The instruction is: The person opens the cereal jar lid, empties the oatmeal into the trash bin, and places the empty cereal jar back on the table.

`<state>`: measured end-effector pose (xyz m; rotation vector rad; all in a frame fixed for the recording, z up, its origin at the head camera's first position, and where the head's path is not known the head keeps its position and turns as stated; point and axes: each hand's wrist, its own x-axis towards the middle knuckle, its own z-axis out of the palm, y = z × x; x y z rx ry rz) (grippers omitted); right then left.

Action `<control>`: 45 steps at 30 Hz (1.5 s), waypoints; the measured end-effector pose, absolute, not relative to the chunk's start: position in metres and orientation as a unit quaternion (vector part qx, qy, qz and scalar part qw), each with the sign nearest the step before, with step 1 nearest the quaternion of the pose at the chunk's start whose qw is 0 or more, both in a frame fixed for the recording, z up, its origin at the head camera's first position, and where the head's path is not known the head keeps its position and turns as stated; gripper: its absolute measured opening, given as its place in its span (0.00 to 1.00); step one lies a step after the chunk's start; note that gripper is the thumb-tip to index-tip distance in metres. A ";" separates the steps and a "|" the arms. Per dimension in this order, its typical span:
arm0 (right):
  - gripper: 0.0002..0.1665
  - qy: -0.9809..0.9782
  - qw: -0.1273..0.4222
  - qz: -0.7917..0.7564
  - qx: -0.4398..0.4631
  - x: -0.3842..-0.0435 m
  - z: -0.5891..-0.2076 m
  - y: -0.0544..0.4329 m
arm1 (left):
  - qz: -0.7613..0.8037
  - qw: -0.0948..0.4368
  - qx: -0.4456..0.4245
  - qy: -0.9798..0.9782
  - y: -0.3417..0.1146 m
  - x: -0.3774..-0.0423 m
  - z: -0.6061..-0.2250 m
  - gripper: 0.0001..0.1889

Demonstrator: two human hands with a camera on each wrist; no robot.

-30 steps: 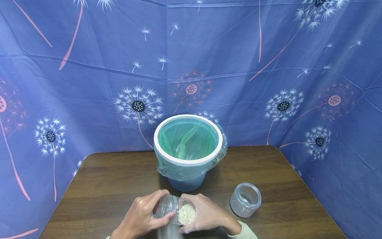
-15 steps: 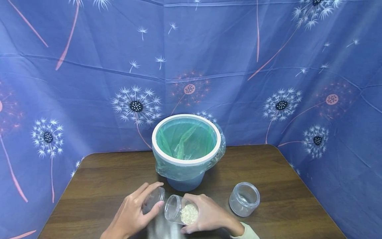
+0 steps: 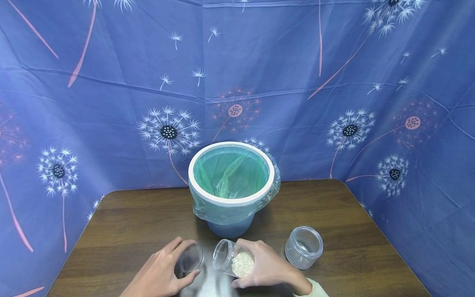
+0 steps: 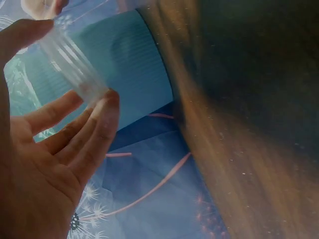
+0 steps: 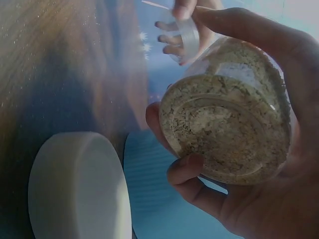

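My left hand (image 3: 161, 268) pinches a clear screw lid (image 3: 193, 259) by its edge, between the thumb and fingers. The lid (image 4: 75, 64) is seen side-on in the left wrist view. My right hand (image 3: 265, 264) grips a clear jar (image 3: 224, 256) that is tipped sideways, its uncovered mouth facing the lid. Pale, oat-like flakes (image 3: 243, 264) lie inside, toward the base. Through the jar's bottom (image 5: 224, 132) the flakes show in the right wrist view. A gap separates lid and jar. Part of the jar is hidden behind my right fingers.
Just beyond my hands stands a blue bin (image 3: 231, 227) with a white rim (image 3: 230, 202) and a translucent green liner (image 3: 226, 177). A second clear jar (image 3: 304, 247), lidless, stands upright on the wooden table (image 3: 141, 222) at right. A blue patterned cloth (image 3: 282, 82) hangs behind.
The lid has come off the flake-filled jar. My left hand has moved left with the lid, and my right hand slightly right with the jar.
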<state>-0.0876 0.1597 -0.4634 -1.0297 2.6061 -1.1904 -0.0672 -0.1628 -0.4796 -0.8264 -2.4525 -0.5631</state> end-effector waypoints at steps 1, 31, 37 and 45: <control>0.31 0.855 0.047 -0.392 -0.337 -0.088 -0.463 0.161 | -0.202 0.247 -0.304 -0.898 -0.164 -0.067 -0.481 0.37; 0.31 0.850 0.043 -0.417 -0.318 -0.090 -0.455 0.182 | -0.143 0.157 -0.254 -0.944 -0.178 -0.065 -0.500 0.37; 0.32 0.838 0.044 -0.436 -0.326 -0.091 -0.454 0.184 | -0.130 0.119 -0.245 -0.953 -0.177 -0.065 -0.500 0.37; 0.40 0.821 0.063 -0.465 -0.325 -0.093 -0.450 0.188 | -0.123 0.077 -0.232 -0.962 -0.177 -0.068 -0.500 0.37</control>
